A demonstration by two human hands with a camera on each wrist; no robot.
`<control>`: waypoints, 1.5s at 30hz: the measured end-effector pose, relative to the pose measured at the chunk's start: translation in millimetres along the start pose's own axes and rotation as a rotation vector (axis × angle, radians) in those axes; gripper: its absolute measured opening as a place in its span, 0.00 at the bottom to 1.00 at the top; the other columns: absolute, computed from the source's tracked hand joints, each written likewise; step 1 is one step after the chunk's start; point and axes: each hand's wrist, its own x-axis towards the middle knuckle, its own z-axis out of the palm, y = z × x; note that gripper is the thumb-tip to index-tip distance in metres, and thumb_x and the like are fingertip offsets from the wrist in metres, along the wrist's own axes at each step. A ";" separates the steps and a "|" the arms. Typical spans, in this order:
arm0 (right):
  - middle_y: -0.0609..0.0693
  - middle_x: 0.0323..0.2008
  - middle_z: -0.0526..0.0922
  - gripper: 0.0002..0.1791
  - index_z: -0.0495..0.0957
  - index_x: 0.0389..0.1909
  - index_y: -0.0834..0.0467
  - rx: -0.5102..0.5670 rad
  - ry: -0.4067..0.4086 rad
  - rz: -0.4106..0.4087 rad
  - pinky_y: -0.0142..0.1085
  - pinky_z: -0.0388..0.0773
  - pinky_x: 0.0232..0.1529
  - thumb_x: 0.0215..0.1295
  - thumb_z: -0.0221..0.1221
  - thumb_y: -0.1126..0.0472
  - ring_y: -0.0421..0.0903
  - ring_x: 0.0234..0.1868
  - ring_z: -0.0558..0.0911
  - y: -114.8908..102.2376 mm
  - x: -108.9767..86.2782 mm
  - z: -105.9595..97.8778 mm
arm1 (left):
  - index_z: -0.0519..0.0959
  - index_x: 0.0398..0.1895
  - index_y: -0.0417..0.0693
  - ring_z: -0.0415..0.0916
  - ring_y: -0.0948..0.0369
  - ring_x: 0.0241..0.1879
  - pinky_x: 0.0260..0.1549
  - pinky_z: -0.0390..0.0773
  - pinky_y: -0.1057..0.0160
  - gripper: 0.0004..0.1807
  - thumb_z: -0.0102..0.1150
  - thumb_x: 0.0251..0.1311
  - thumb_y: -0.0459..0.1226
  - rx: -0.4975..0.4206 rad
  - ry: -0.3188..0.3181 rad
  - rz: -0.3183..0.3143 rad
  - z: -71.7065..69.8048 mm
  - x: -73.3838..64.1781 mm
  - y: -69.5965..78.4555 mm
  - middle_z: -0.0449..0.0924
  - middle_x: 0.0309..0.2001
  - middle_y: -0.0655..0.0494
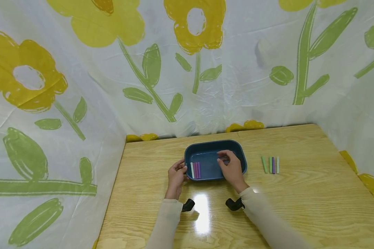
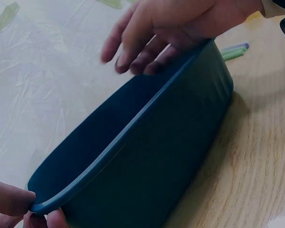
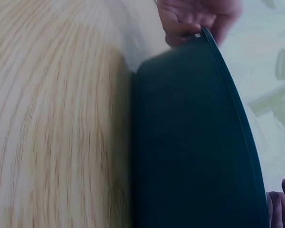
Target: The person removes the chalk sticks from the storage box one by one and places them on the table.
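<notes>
A dark blue rectangular tray (image 1: 210, 178) stands on the wooden table. My left hand (image 1: 176, 174) pinches its left rim, with the thumb on top and fingers beneath, as the left wrist view shows. Over the right part of the tray hovers my right hand (image 1: 232, 169), its fingers loosely bent and nothing visible between them. In the left wrist view, the fingers (image 2: 133, 47) of that hand hang over the far rim. Several chalk sticks (image 1: 195, 170), one white and the others pink to purple, lie side by side at the tray's left end.
Right of the tray, several more chalk sticks lie on the table (image 1: 299, 193): a slightly tilted green one (image 1: 264, 164), another green one (image 1: 270, 165), a purple one (image 1: 273, 165) and a white one (image 1: 277, 165). A flower-printed sheet (image 1: 243, 83) hangs behind and along both sides.
</notes>
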 end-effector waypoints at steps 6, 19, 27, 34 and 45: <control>0.59 0.48 0.85 0.13 0.83 0.51 0.66 0.019 -0.018 0.002 0.40 0.84 0.44 0.67 0.66 0.75 0.55 0.43 0.85 -6.2 0.0 20.6 | 0.78 0.67 0.36 0.76 0.58 0.37 0.24 0.78 0.69 0.21 0.55 0.73 0.25 -0.004 0.007 0.001 0.2 0.2 0.8 0.74 0.46 0.50; 0.60 0.45 0.85 0.13 0.83 0.50 0.66 0.038 -0.101 -0.032 0.47 0.85 0.44 0.67 0.65 0.75 0.54 0.41 0.85 -20.3 2.4 60.8 | 0.79 0.66 0.37 0.76 0.57 0.38 0.24 0.78 0.69 0.20 0.55 0.73 0.26 0.001 0.003 -0.004 0.2 0.5 1.8 0.73 0.45 0.51; 0.62 0.45 0.85 0.14 0.83 0.51 0.67 -0.015 -0.162 -0.031 0.51 0.85 0.46 0.65 0.66 0.76 0.54 0.40 0.86 -18.2 6.3 70.7 | 0.78 0.67 0.34 0.76 0.58 0.38 0.23 0.77 0.70 0.21 0.55 0.73 0.25 -0.020 -0.015 0.000 0.0 0.5 0.6 0.73 0.45 0.51; 0.60 0.43 0.85 0.17 0.83 0.53 0.66 -0.116 -0.259 0.054 0.50 0.86 0.45 0.63 0.68 0.73 0.54 0.40 0.86 -13.9 12.0 68.4 | 0.78 0.66 0.35 0.75 0.57 0.39 0.24 0.78 0.69 0.20 0.55 0.73 0.25 -0.015 -0.008 -0.003 -0.4 -0.4 1.1 0.72 0.45 0.51; 0.62 0.47 0.86 0.24 0.80 0.61 0.67 -0.209 -0.401 0.207 0.52 0.83 0.53 0.63 0.68 0.73 0.57 0.49 0.85 -15.3 18.7 65.3 | 0.78 0.66 0.35 0.76 0.58 0.38 0.23 0.78 0.70 0.20 0.56 0.73 0.25 -0.024 -0.010 -0.002 -0.3 0.9 0.5 0.73 0.44 0.52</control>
